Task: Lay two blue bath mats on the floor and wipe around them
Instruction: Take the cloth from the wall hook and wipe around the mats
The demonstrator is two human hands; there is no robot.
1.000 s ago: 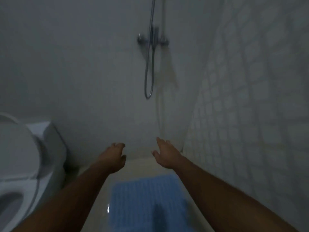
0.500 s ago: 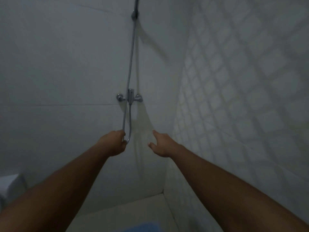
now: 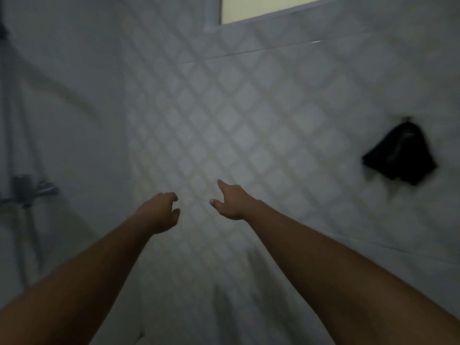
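Two bare forearms [image 3: 87, 282] reach in from 7 and 5 o'clock toward the middle. The left hand [image 3: 159, 212] has its fingers loosely curled and holds nothing. Just beside it, on its 3 o'clock side, the right hand [image 3: 231, 202] is spread with the forefinger straight, also empty. Beyond them stands a diamond-tiled wall [image 3: 249, 108]. A shower mixer [image 3: 29, 188] sits at 9 o'clock, a black cloth [image 3: 400, 155] hangs at 3 o'clock, and a window [image 3: 261, 7] shows at 12. The blue bath mats lie outside this view.
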